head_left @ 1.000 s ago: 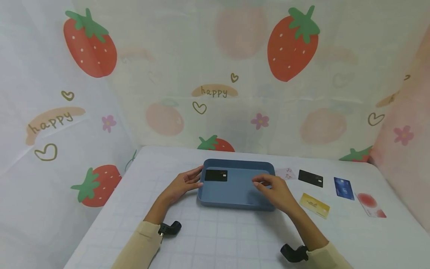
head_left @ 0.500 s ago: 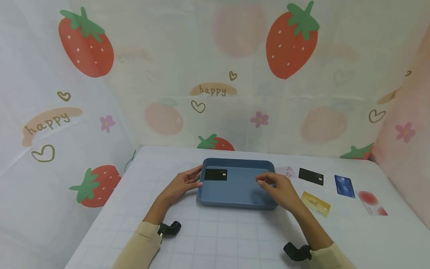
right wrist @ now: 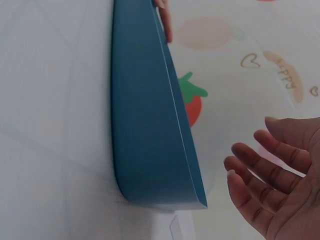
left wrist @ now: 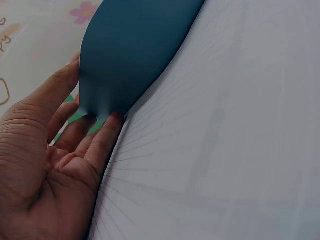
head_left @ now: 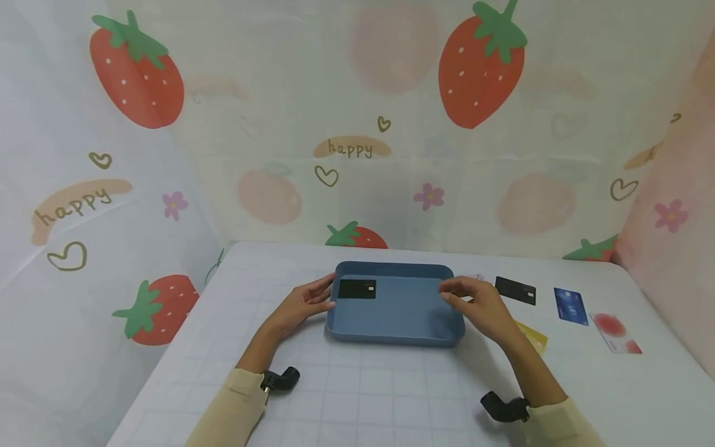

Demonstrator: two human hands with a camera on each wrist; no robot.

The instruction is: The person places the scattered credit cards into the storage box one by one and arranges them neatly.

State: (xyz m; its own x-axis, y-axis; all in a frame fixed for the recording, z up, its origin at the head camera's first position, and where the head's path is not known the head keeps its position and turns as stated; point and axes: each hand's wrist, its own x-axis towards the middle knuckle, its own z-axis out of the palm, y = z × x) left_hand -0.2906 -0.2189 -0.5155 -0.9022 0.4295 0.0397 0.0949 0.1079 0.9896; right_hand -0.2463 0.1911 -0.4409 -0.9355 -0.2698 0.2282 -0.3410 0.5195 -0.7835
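Note:
A blue rectangular tray (head_left: 393,320) sits on the table, with one black card (head_left: 357,289) lying flat at its back left. My left hand (head_left: 301,307) rests against the tray's left end; in the left wrist view its fairly straight fingers (left wrist: 107,137) touch the tray's outer wall. Over the tray's right end hovers my right hand (head_left: 480,307), fingers loosely bent and holding nothing. The right wrist view shows that same hand (right wrist: 280,175) apart from the tray wall (right wrist: 145,125), with a gap between thumb and fingers.
Right of the tray lie a second black card (head_left: 516,290), a blue card (head_left: 570,306), a red-and-white card (head_left: 613,332) and a yellow card (head_left: 534,338) partly behind my right forearm. A pale patterned card (head_left: 476,276) is mostly hidden by the right hand. A strawberry-print curtain (head_left: 357,198) stands behind.
My right hand has moved right and slightly back, from above the tray's inside toward its right end, now covering part of the yellow and pale cards. The left hand stays at the tray.

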